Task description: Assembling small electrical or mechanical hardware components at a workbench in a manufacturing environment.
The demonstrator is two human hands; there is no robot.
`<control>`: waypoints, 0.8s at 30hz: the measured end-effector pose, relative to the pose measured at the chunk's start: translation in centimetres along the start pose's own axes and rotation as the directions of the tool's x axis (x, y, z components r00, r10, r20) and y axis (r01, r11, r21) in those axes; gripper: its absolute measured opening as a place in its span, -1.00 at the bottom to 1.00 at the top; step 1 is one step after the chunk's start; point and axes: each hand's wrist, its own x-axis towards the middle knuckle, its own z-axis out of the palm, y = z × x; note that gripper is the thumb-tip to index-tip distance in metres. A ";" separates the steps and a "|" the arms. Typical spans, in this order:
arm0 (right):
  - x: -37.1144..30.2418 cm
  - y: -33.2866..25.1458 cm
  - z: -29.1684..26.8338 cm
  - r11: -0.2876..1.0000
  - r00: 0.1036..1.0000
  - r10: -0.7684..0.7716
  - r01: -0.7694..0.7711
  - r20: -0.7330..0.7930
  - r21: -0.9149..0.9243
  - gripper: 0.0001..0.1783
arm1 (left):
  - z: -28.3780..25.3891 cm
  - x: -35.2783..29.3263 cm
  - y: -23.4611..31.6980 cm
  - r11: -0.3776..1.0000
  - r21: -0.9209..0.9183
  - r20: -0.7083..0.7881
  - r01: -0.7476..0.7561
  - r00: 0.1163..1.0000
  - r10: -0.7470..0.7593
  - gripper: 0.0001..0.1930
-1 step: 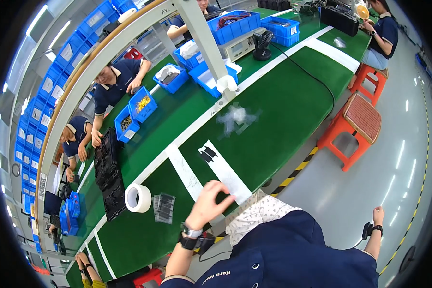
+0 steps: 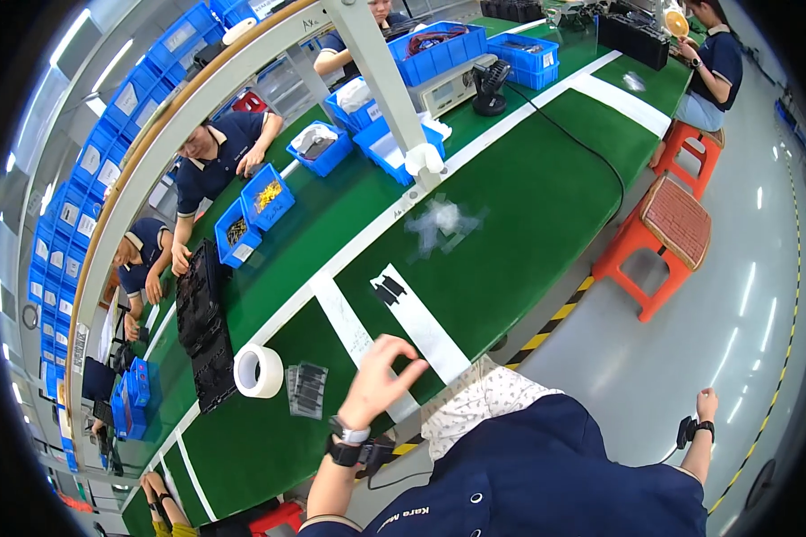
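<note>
My left hand (image 2: 378, 385) hovers near the bench's front edge, thumb and fingers curled into a pinch with nothing visible in it. It overlaps a white strip (image 2: 345, 324) on the green bench; whether it touches is unclear. Just right of it lies another white strip (image 2: 430, 338) with small black pieces (image 2: 389, 290) at its far end. Left of the hand are flat clear pieces with dark bars (image 2: 307, 390) and a roll of white tape (image 2: 259, 370). My right hand (image 2: 707, 405) is out over the floor, fingers closed; their contents are hidden.
A crumpled clear film (image 2: 443, 217) lies farther along the bench (image 2: 528, 215). Black cases (image 2: 201, 313), blue bins (image 2: 267, 195) and a white frame post (image 2: 387, 80) stand beyond. Red stools (image 2: 658, 242) are at the right. Several co-workers sit around.
My left hand has shifted slightly left, off the near end of the strip with the black pieces. My right hand looks almost unchanged.
</note>
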 end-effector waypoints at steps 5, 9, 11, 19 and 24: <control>1.5 -6.6 -4.1 0.997 0.997 0.076 -0.076 0.020 0.024 -0.59 | -5.0 0.6 -2.0 0.984 -0.133 -0.248 0.123 0.956 -0.153 -0.87; 2.8 -21.5 -13.0 0.875 0.874 -0.419 0.461 -0.245 0.149 -0.48 | -7.0 2.4 -4.1 0.913 -0.399 -0.287 0.079 0.935 -0.206 -0.91; 2.1 -30.2 -18.2 0.727 0.752 -0.579 0.651 -0.315 0.219 -0.51 | -7.5 3.6 -4.7 0.901 -0.433 -0.347 0.020 0.919 -0.187 -0.94; -3.0 -58.4 -24.8 -0.218 -0.038 -0.935 0.847 -0.354 0.485 -0.77 | -7.8 8.5 -10.1 0.896 -0.444 -0.467 -0.017 0.858 -0.215 -0.86; -7.0 -69.8 -22.4 -0.305 -0.391 -0.911 0.416 -0.134 0.857 -0.81 | -4.2 10.7 -12.6 0.870 -0.492 -0.410 0.027 0.874 -0.259 -0.87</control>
